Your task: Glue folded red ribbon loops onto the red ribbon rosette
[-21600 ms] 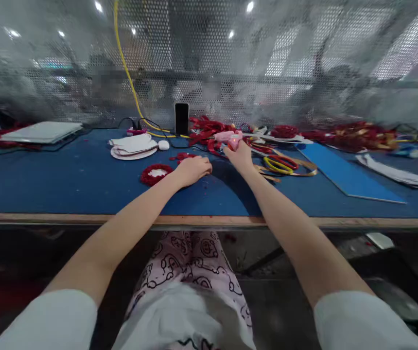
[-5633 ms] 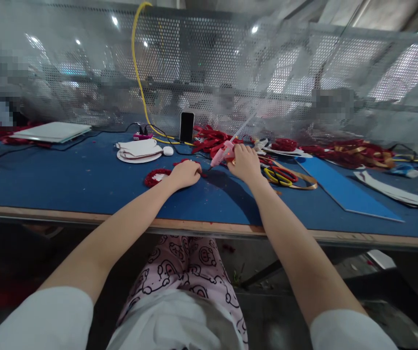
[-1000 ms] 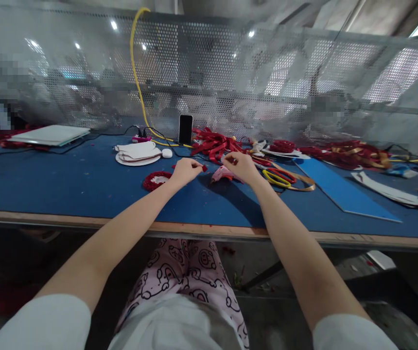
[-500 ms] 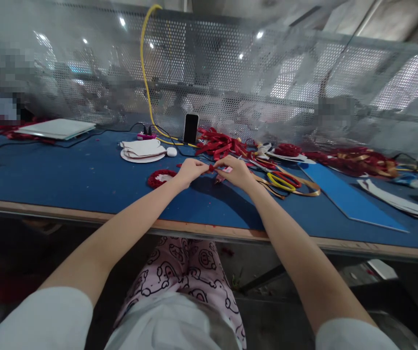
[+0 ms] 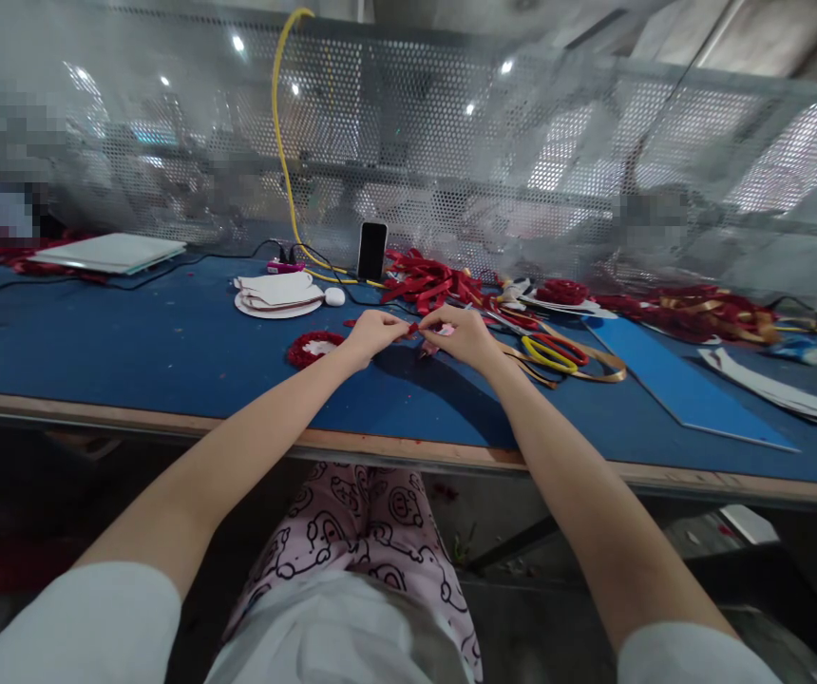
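A small red ribbon piece (image 5: 413, 329) is pinched between my two hands above the blue table (image 5: 166, 351). My left hand (image 5: 378, 334) grips its left side with thumb and fingertips. On the other side my right hand (image 5: 460, 334) has its fingertips closed on it. A red ring with a white centre (image 5: 313, 349) lies on the table, left of my left hand. Under my right hand is a small pinkish item (image 5: 428, 351), partly hidden. Scissors with red and yellow handles (image 5: 549, 353) lie right of my right hand.
Red ribbons (image 5: 427, 281) heap behind my hands, near an upright phone (image 5: 372, 251). White discs (image 5: 278, 295) lie back left, a blue board (image 5: 686, 385) to the right. Gold ribbon (image 5: 608, 366) loops by the scissors. A perforated metal panel (image 5: 408, 123) stands behind the table.
The red ribbon piece between my fingertips has shifted slightly in shape. Both hands stay in almost the same place.
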The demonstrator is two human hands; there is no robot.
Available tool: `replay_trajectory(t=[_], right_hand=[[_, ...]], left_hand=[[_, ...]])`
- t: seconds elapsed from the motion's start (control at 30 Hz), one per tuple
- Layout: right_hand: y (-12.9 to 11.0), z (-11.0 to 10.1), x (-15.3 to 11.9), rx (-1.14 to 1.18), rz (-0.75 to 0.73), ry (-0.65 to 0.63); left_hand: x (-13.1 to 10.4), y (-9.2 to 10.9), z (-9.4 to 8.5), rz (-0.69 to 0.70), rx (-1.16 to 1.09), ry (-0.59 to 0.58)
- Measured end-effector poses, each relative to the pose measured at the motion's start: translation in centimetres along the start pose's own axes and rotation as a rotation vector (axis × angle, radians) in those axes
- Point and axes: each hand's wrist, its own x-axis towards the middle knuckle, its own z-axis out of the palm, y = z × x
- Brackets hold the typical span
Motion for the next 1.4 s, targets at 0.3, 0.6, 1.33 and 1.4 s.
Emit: replay_trajectory(t=[0.3, 0.6, 1.33, 1.4], right_hand=[[-0.2, 0.1, 0.2, 0.129, 0.132, 0.110], [-0.2, 0.2, 0.2, 0.153, 0.129, 0.145], [0.3, 0.4, 0.3, 0.243, 0.204, 0.105], [0.4, 0.3, 0.2, 0.214, 0.240, 0.085]], left_hand=[[0.5, -0.4, -0.2, 0.042, -0.160, -0.016], [0.3, -0.9, -0.2, 0.250, -0.096, -0.031], [0.6, -0.9, -0.5, 0.252, -0.118, 0.031], [0.5, -0.7, -0.5, 0.243, -0.120, 0.031]])
